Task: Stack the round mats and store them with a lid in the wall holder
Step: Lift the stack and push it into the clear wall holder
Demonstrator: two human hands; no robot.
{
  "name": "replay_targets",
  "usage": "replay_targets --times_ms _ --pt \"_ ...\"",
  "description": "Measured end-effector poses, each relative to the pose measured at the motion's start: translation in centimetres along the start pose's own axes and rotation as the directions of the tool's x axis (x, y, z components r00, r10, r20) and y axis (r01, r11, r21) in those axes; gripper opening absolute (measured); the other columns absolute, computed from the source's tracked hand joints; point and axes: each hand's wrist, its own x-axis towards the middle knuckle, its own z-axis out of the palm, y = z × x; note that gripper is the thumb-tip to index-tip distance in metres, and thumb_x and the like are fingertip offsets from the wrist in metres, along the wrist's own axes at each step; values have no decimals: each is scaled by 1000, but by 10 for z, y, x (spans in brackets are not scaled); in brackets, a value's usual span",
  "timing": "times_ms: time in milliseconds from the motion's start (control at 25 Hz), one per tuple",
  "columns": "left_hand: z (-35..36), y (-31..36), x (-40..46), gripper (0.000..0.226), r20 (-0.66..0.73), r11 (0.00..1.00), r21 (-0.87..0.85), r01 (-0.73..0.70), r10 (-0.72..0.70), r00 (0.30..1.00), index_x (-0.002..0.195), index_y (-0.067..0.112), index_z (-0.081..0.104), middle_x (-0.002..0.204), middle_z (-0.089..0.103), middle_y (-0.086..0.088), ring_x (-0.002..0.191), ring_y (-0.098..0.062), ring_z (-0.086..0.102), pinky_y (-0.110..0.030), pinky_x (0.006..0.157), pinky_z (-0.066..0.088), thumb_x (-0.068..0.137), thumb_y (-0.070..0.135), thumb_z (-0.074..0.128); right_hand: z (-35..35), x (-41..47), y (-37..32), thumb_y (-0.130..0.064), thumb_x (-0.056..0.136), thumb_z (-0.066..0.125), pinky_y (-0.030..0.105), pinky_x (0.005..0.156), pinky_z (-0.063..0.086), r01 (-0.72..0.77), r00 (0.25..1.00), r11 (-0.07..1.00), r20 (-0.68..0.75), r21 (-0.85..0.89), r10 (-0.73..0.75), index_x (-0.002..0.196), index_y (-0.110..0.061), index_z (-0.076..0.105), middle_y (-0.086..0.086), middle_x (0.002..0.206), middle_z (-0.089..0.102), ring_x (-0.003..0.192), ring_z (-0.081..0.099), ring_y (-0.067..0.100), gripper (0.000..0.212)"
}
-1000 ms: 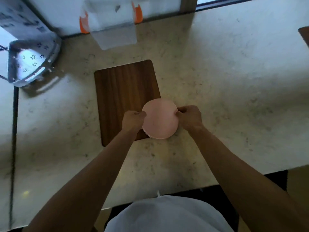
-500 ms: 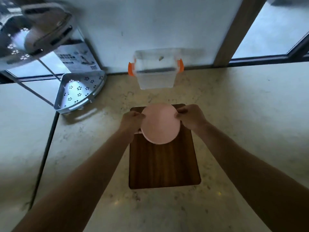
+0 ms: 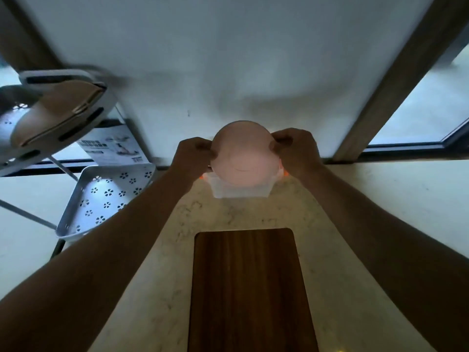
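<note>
I hold a stack of round pink mats [image 3: 243,154] up in front of the white wall. My left hand [image 3: 194,154] pinches its left edge and my right hand [image 3: 294,148] pinches its right edge. The stack hangs just above a clear plastic wall holder [image 3: 241,190] with orange clips, and hides most of the holder's opening. Only the holder's front wall and the orange tips show. No lid is in sight.
A dark wooden board [image 3: 250,288] lies on the marble counter [image 3: 355,224] below my arms. At the left stands a metal corner rack with a perforated lower shelf [image 3: 106,199] and an upper shelf [image 3: 58,115] holding a beige item. A window frame [image 3: 390,80] rises at right.
Both hands have lifted the pink stack off the wooden board and carried it away from me, up to the clear holder at the wall. My view has tilted upward.
</note>
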Motion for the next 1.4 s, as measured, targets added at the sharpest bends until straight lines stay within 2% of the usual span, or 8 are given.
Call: replay_targets --times_ms 120,240,320,440,680,840,1080,1400 --pt "7 -7 38 21 -96 954 262 -148 178 979 93 15 71 91 73 -3 90 -29 68 -36 81 54 80 2 63 18 34 7 -12 83 67 5 64 36 78 995 996 -64 -39 -80 100 -17 72 -8 87 65 85 60 11 19" --pt "21 -29 62 17 -197 898 408 -166 264 944 96 19 69 93 72 3 91 -22 67 -27 77 45 86 9 60 45 52 30 -11 87 63 1 65 32 138 987 985 -73 -103 -146 102 -14 68 -7 90 64 86 58 11 16" --pt "28 -44 77 16 -195 865 455 -211 328 924 100 17 69 97 73 -2 94 -24 66 -33 84 48 90 10 59 57 64 48 -10 88 62 9 70 36 170 982 978 -61 -121 -178 101 -15 66 -5 92 65 87 58 11 15" --pt "35 -59 93 19 -206 816 542 -202 362 909 103 20 68 95 65 4 98 -27 59 -44 92 44 91 10 57 67 77 68 -11 88 63 26 76 38 188 978 966 -60 -177 -201 100 -16 66 -2 93 67 91 59 17 14" --pt "41 -77 104 23 -234 770 594 -233 443 866 104 11 71 109 66 -9 102 -30 51 -38 86 43 88 0 59 76 81 82 -15 88 65 46 87 46 219 971 943 -41 -252 -236 97 -23 68 -12 88 63 90 56 17 12" --pt "42 -80 102 27 -179 694 674 -255 488 855 102 10 72 104 65 -10 98 -33 50 -43 81 43 83 -5 59 74 80 83 -14 88 65 47 87 45 233 967 925 -26 -301 -252 95 -21 69 -12 85 60 90 57 20 11" --pt "45 -76 105 30 -143 582 797 -165 446 884 105 9 71 109 56 -13 103 -35 46 -43 82 37 79 -4 64 76 83 79 -14 92 59 39 89 35 228 971 878 25 -422 -240 106 -18 69 1 105 71 101 55 24 17" --pt "47 -74 105 28 -135 565 815 -128 399 907 102 4 70 111 46 -15 106 -35 43 -45 86 38 77 -6 62 80 85 83 -15 92 59 38 88 34 208 973 853 11 -479 -231 107 -17 67 2 106 70 104 53 24 17"
